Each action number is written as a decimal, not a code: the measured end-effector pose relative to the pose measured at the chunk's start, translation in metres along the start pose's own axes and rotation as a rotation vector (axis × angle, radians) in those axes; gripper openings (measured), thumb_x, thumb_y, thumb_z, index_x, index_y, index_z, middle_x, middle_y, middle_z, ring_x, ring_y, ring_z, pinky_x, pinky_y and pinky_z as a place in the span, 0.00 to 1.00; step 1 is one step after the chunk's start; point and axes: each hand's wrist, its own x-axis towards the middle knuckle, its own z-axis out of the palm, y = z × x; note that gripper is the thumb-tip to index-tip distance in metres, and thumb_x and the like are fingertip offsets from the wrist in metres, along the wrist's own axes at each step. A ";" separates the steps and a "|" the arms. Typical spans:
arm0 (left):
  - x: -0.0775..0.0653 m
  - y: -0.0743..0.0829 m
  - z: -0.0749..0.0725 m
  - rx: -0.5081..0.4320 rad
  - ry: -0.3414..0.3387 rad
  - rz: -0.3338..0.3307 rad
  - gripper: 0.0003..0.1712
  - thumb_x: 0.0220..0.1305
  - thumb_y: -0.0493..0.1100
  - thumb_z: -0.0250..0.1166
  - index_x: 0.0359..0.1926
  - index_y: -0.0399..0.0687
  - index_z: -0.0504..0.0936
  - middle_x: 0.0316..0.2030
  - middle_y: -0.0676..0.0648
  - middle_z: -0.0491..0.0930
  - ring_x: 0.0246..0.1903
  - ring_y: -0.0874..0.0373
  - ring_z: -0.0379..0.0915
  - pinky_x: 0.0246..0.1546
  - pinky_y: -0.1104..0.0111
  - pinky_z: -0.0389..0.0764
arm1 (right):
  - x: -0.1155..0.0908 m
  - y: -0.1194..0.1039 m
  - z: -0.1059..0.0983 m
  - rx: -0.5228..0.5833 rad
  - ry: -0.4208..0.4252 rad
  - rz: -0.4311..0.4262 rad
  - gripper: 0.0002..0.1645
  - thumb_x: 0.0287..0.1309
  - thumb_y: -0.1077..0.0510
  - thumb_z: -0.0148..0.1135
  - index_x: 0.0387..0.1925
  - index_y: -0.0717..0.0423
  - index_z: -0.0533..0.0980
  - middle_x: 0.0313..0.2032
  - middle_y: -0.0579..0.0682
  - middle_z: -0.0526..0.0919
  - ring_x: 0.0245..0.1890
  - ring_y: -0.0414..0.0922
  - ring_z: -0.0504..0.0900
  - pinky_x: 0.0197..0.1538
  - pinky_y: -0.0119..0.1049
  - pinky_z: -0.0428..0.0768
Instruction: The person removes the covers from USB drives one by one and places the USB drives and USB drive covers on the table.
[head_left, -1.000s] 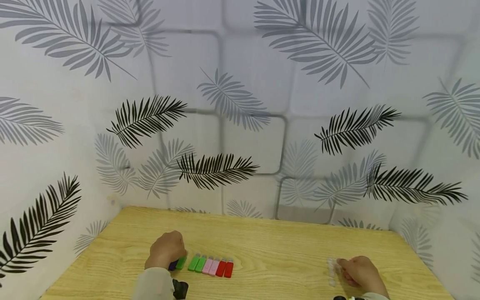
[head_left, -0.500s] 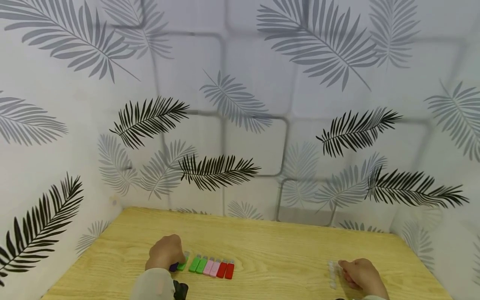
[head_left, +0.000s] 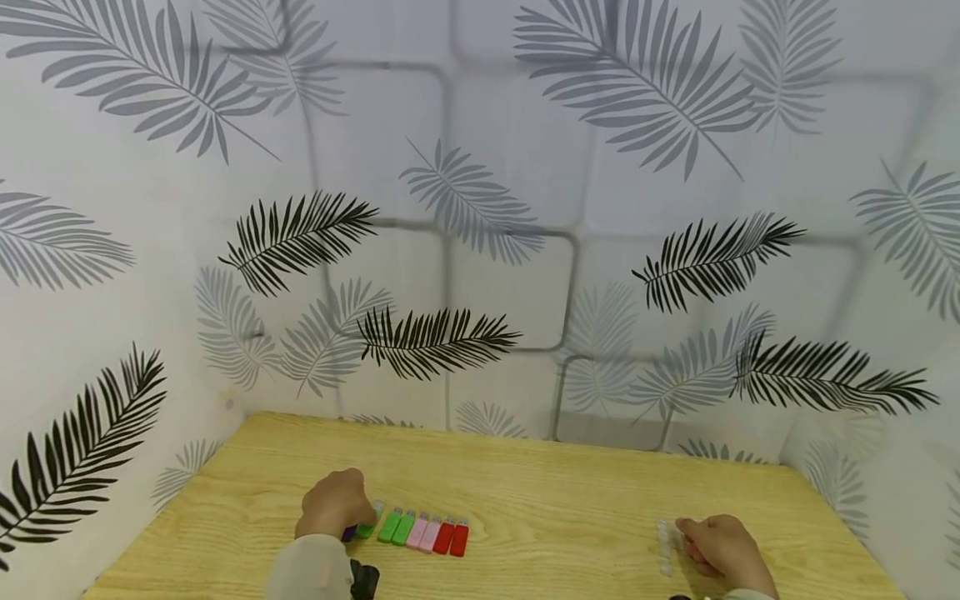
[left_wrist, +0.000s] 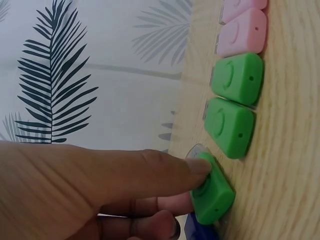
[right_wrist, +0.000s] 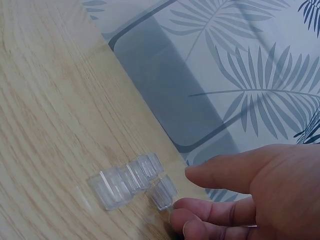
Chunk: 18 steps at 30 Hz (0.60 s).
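At the left of the table my left hand [head_left: 335, 504] pinches a green USB flash drive [left_wrist: 215, 197], the thumb on its upper face. A clear cap shows at the drive's far end, partly behind the thumb. Just beside it lies a dark blue drive [left_wrist: 199, 229], mostly hidden by the hand. My right hand [head_left: 722, 543] is at the right, beside several small clear plastic caps [right_wrist: 112, 189]. In the right wrist view its thumb stands apart from the bent fingers. The fingertips are close to a single clear cap [right_wrist: 163, 192]; whether they touch it I cannot tell.
To the right of my left hand is a row of flash drives: two green [head_left: 391, 527], two pink [head_left: 417, 533] and two red [head_left: 459, 540]. The wooden table [head_left: 555, 500] meets a leaf-patterned wall [head_left: 510, 392] behind and at both sides.
The left fingers have shifted a little on the green flash drive, and its capped end now shows more. The right hand has stayed nearly still by the clear caps. The head view has shifted slightly.
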 end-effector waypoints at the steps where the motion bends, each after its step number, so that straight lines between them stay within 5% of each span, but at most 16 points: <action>1: -0.001 0.001 0.000 -0.003 -0.004 0.003 0.12 0.51 0.41 0.73 0.30 0.41 0.79 0.25 0.46 0.76 0.23 0.51 0.69 0.26 0.58 0.70 | 0.000 0.000 0.000 0.000 0.000 0.000 0.22 0.67 0.55 0.53 0.16 0.56 0.72 0.14 0.45 0.70 0.16 0.40 0.68 0.27 0.34 0.74; 12: 0.001 0.001 0.001 -0.048 -0.058 0.024 0.11 0.49 0.41 0.71 0.24 0.43 0.76 0.21 0.46 0.74 0.20 0.54 0.66 0.23 0.63 0.66 | 0.002 0.002 0.001 -0.012 -0.002 -0.035 0.24 0.67 0.54 0.52 0.13 0.53 0.70 0.12 0.44 0.67 0.13 0.38 0.65 0.25 0.33 0.70; 18: 0.000 -0.001 -0.003 -0.056 -0.010 0.047 0.12 0.47 0.38 0.69 0.18 0.44 0.73 0.17 0.49 0.68 0.16 0.57 0.60 0.18 0.66 0.64 | 0.001 0.000 -0.001 0.001 -0.020 -0.058 0.26 0.68 0.54 0.50 0.12 0.53 0.68 0.11 0.44 0.66 0.12 0.38 0.63 0.24 0.32 0.70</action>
